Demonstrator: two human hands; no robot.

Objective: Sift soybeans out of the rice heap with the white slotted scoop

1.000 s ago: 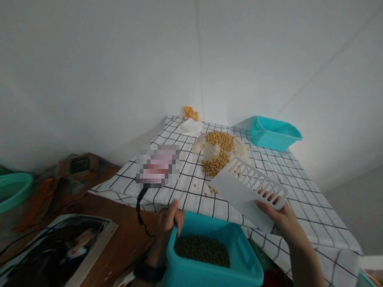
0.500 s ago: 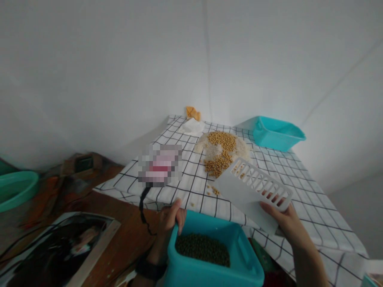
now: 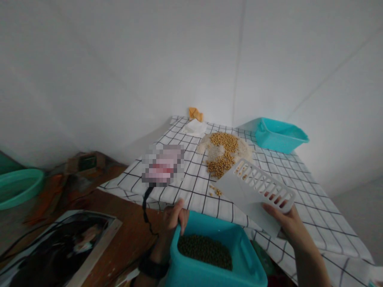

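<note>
My left hand (image 3: 176, 217) is closed over the near-left rim of a turquoise plastic bin (image 3: 220, 279), with the thumb up. Small dark green beans (image 3: 206, 251) cover the bottom of that bin. In my right hand (image 3: 284, 215) is a white slotted plastic piece (image 3: 257, 179) with a flat panel, held tilted above the table's near side. Its far corner reaches to the front of a pile of yellow soybeans (image 3: 221, 165), hiding part of it. Pale grains that look like rice (image 3: 243, 150) lie around and among the soybeans. A few loose soybeans are scattered left of the panel.
A black-and-white checked cloth (image 3: 191, 183) covers the table. Another turquoise bin (image 3: 273, 139) stands at the back right. A white bag or cloth (image 3: 195, 127) and an orange-yellow packet (image 3: 196, 114) lie at the back; a blurred pink item (image 3: 164, 165) with a black strap sits left.
The whole view has shifted a little, so things appear slightly farther right. Both hands keep the same hold, and the beans and grains look unchanged.
</note>
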